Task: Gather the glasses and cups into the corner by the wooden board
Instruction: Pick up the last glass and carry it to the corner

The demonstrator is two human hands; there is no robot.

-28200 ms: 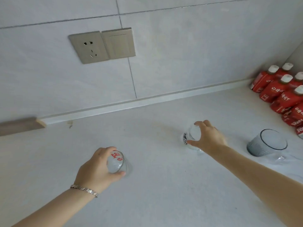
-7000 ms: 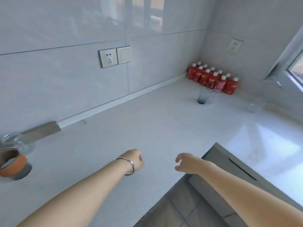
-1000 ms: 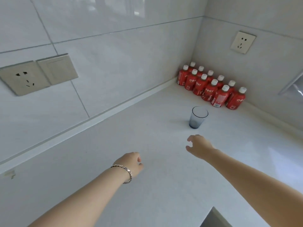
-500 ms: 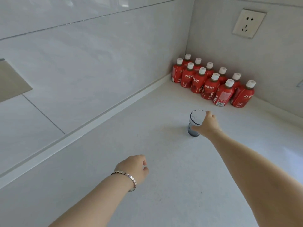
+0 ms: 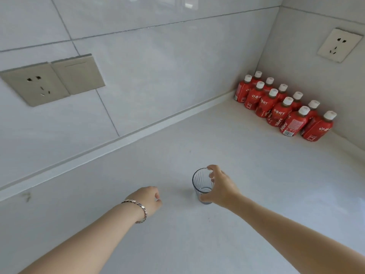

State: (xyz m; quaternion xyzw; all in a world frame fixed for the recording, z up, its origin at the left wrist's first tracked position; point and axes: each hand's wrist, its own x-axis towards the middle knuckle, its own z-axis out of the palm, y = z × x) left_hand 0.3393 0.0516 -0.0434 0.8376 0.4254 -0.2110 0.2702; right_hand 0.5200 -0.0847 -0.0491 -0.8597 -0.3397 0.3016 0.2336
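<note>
Mostly I worry about the grip. The right hand is curled round the glass from its right side, fingers hooked at the far rim and thumb low near the base. That is a slanted hold on smooth, ribbed glass. If the wrist turns on the lift, I judge the glass could swivel between thumb and fingers and slip out. A drop onto the hard counter would likely chip or break it.

The route is my second concern. The board is nowhere in my view, and the only corner I can see holds the red bottles, so the carry has to leave this frame. If it goes left, it crosses the left hand, which hangs low over the counter with its fingers loosely curled and nothing in them. A quick sweep could knock the glass against it. Dragging rather than lifting could also tip the glass, since part of the pull comes from up at the rim.

As for position, the glass is upright near the middle of the counter, well apart from the bottles and the wall. It sits just left of the right palm, held by that hand's fingers and thumb, with the left hand near on its other side. I cannot tell whether its base rests on the counter or is just clear of it
</note>
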